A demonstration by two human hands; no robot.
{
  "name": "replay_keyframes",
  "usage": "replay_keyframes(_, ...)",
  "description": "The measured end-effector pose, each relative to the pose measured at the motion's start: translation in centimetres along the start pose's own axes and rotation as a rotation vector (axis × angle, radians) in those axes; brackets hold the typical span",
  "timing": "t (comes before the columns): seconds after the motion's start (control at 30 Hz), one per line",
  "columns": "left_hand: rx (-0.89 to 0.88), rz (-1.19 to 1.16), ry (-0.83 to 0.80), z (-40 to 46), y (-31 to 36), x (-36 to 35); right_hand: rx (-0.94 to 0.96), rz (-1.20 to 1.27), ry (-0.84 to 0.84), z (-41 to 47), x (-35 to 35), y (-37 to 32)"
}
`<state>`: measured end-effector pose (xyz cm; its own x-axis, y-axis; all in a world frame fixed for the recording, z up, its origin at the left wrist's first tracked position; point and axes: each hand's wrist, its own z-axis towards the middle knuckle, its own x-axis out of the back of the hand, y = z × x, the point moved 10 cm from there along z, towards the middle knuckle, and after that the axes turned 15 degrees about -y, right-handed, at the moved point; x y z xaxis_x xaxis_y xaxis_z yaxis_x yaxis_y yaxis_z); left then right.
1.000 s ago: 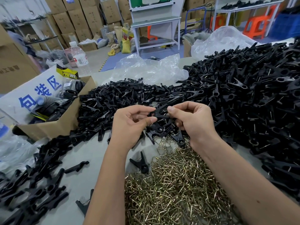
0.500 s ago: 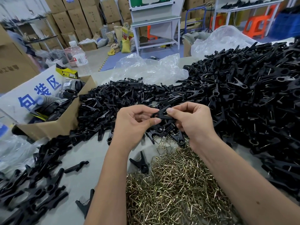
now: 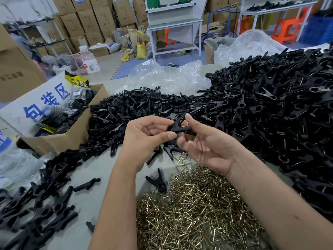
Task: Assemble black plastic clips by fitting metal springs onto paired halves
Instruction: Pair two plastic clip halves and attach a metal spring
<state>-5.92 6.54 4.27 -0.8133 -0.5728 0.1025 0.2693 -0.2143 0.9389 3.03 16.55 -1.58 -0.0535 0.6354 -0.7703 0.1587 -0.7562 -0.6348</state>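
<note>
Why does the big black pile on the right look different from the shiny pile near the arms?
The black clip pile is dark plastic, and far bigger, heaped high. The spring pile is brassy bent wire, smaller and flatter. Black pieces are chunky; springs are thin. Both lie loose on the same table.

Both arms reach forward and the hands meet in the middle. The left hand (image 3: 144,139) has curled fingers (image 3: 153,126) with the thumb pinching. The right hand (image 3: 207,147) is palm up, fingers bent.
</note>
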Motion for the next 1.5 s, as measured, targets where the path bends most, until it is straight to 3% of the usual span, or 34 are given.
replay_keyframes(0.17,0.005,-0.072,-0.021,-0.2,-0.1,0.0,-0.044,0.057,-0.183,0.2,-1.2,0.4)
replay_keyframes(0.37,0.018,-0.022,0.002,-0.2,-0.2,0.1,-0.056,0.245,-0.282,0.6,-1.9,0.5)
replay_keyframes(0.93,0.016,0.231,0.033,0.4,0.7,-0.3,-0.02,0.337,-0.263,0.3,-0.6,-0.5)
replay_keyframes(1.17,0.016,0.186,0.009,0.4,1.1,-0.6,-0.013,0.223,-0.303,0.2,-0.7,-0.8)
replay_keyframes(1.5,0.046,0.198,0.004,0.5,0.4,-0.6,-0.006,0.27,-0.265,0.2,-0.8,-0.8)
